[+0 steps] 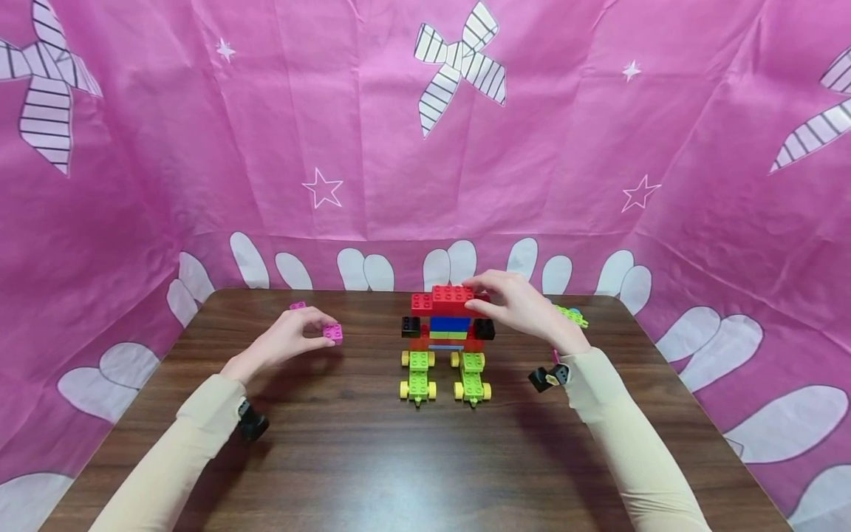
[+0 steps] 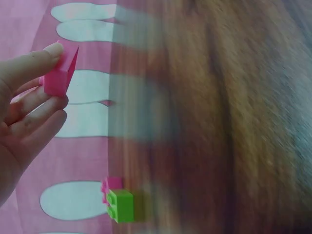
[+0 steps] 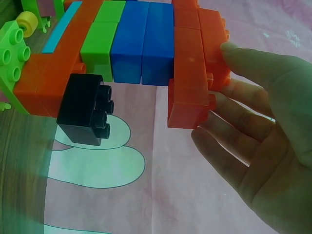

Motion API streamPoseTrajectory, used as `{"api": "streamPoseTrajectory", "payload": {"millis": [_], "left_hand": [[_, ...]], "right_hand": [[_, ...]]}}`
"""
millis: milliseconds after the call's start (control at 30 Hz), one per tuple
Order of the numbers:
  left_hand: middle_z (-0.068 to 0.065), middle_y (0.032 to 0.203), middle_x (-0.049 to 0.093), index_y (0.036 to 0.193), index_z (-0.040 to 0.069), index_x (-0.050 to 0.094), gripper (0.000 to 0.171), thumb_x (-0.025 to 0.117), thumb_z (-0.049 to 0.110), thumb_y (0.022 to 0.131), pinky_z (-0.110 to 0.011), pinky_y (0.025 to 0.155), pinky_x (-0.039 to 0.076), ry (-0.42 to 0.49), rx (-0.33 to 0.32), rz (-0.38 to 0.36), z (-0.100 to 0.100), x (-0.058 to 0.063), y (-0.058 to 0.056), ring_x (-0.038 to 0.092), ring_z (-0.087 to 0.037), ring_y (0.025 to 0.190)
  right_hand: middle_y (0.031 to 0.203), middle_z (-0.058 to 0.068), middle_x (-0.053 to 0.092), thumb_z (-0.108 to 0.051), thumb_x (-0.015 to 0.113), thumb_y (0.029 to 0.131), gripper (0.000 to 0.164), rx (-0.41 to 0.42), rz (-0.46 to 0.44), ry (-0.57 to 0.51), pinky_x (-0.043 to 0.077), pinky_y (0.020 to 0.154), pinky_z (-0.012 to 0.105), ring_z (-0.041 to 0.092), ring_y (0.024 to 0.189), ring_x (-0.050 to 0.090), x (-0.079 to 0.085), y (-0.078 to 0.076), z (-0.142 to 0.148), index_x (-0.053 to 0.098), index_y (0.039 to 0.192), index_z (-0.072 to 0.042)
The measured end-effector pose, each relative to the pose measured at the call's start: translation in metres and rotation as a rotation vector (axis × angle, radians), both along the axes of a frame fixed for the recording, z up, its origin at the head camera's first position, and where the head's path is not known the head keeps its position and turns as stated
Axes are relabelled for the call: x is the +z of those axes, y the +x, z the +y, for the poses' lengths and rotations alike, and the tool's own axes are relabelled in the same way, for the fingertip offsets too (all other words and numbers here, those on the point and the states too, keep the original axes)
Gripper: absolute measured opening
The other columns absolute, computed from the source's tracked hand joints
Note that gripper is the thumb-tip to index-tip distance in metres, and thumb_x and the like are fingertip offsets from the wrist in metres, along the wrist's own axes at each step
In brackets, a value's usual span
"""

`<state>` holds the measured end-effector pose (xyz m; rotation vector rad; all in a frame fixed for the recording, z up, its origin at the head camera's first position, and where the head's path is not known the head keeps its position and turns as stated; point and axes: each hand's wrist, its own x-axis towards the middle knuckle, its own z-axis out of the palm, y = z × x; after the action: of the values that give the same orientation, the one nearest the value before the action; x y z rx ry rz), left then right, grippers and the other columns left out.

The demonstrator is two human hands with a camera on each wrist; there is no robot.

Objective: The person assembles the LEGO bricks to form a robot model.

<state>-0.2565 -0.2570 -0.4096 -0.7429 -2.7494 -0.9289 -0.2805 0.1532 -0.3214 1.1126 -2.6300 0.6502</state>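
Note:
My left hand [image 1: 282,336] pinches a pink building brick [image 1: 334,335] between thumb and fingers, above the table to the left of a block figure. In the left wrist view, the pink brick [image 2: 59,73] shows its smooth side. The figure stands upright on lime green wheeled bases [image 1: 418,377] with yellow wheels. Its body has red, green and blue bricks [image 1: 449,324], with a black brick [image 1: 411,326] on either side. At its top, my right hand [image 1: 515,303] holds the uppermost red brick [image 1: 452,298], thumb on one side and fingertips on the other.
Another pink brick [image 1: 297,305] lies behind my left hand; a green brick [image 2: 122,205] stands against it in the left wrist view. Lime green pieces [image 1: 573,316] lie beyond my right wrist. A pink patterned cloth [image 1: 399,148] hangs around the brown wooden table [image 1: 372,458].

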Motion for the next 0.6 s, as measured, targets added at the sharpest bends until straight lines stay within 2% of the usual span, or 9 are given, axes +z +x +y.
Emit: {"api": "streamPoseTrajectory", "payload": {"millis": [167,300,500,600], "left_hand": [[0.001,0.098,0.069,0.104,0.013,0.069,0.027,0.075,0.022,0.079,-0.036,0.082,0.053,0.013,-0.034,0.061,0.008,0.006,-0.006,0.063,-0.013,0.091],[0.002,0.098,0.069,0.104,0.014,0.068,0.027,0.075,0.02,0.079,-0.037,0.082,0.054,0.034,-0.055,0.065,0.014,0.013,-0.009,0.064,-0.012,0.091],[0.009,0.101,0.069,0.106,0.019,0.067,0.027,0.073,0.026,0.08,-0.032,0.087,0.05,0.011,-0.056,0.055,0.025,0.026,-0.011,0.062,-0.008,0.098],[0.007,0.103,0.068,0.108,0.019,0.067,0.03,0.074,0.027,0.08,-0.033,0.088,0.051,0.002,-0.068,0.067,0.031,0.034,-0.012,0.063,-0.01,0.1]], "right_hand": [[0.111,-0.002,0.066,-0.032,0.066,0.086,0.037,0.007,-0.008,-0.007,0.053,0.086,0.037,0.011,0.097,0.062,0.0,0.0,0.0,0.062,0.121,-0.018],[0.111,-0.002,0.067,-0.032,0.066,0.087,0.037,0.013,0.007,-0.006,0.053,0.086,0.036,0.011,0.097,0.062,0.0,-0.001,0.0,0.062,0.12,-0.018],[0.11,-0.003,0.067,-0.034,0.065,0.087,0.037,0.017,0.021,0.0,0.053,0.086,0.033,0.01,0.097,0.062,0.0,0.0,0.0,0.062,0.12,-0.018],[0.11,-0.003,0.067,-0.034,0.065,0.087,0.037,0.016,0.023,-0.003,0.053,0.086,0.034,0.01,0.097,0.062,0.0,0.0,0.001,0.062,0.12,-0.018]]}}
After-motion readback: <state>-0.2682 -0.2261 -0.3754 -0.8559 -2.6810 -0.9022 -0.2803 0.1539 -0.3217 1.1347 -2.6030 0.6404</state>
